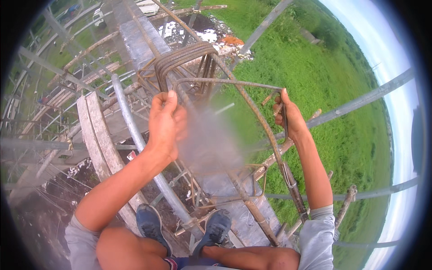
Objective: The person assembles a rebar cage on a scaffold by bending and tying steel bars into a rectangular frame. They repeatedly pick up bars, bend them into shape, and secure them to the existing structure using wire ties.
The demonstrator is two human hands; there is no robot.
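A single rebar stirrup [227, 82], a thin steel bar bent at the corners, spans the gap between my hands. My left hand [166, 119] is closed on its left side with the thumb up. At its other corner and short leg, my right hand [288, 114] grips the bar. Just beyond my left hand, a bundle of several stirrups [189, 54] hangs around the long rusty rebars [249, 101]. More stirrups [256, 180] sit lower on the bars, nearer to my feet. A grey smear hides part of the middle.
My shoes [150, 225] rest on the scaffold beside a grey metal pipe [135, 121]. Wooden planks [96, 135] lie to the left. Metal scaffold tubes [369, 96] cross on the right, above green grass [333, 81] far below. Debris [216, 33] lies on the ground ahead.
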